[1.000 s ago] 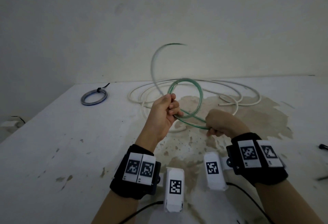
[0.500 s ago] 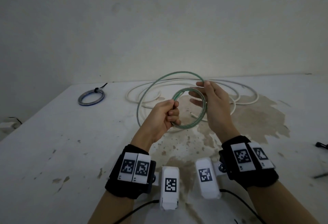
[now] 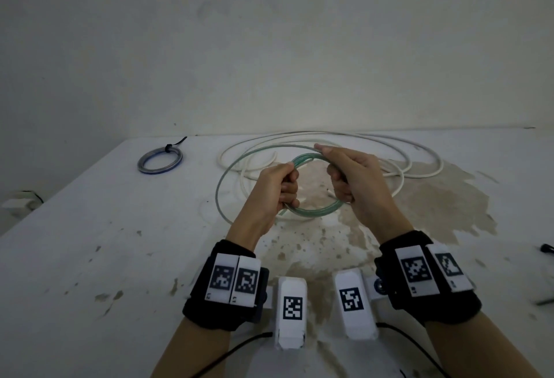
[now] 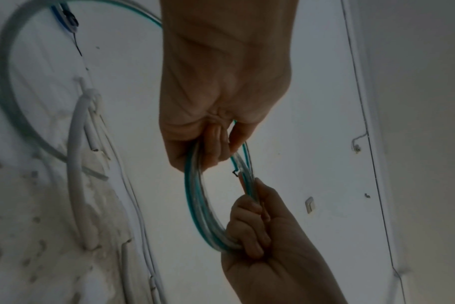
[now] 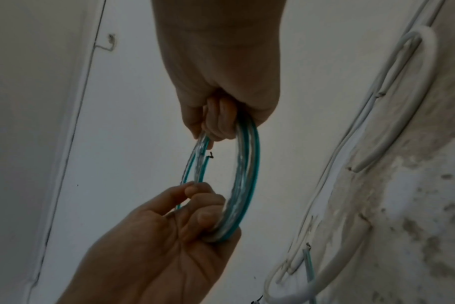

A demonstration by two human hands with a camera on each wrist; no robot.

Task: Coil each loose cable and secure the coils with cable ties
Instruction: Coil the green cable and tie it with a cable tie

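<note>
Both the left hand [image 3: 277, 185] and right hand [image 3: 353, 179] gripped the half-wound green cable [image 3: 305, 214]; 1 tied blue coil [image 3: 160, 160] lay near the table's far-left corner, the white cable [image 3: 425, 172] uncoiled.

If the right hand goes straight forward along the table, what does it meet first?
Probably the loose white cable lying just beyond the right hand, which grips the green coil; depth is unclear.

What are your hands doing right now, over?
Left hand and right hand both grip green cable coil. One loose loop trails. No tie on yet.
</note>
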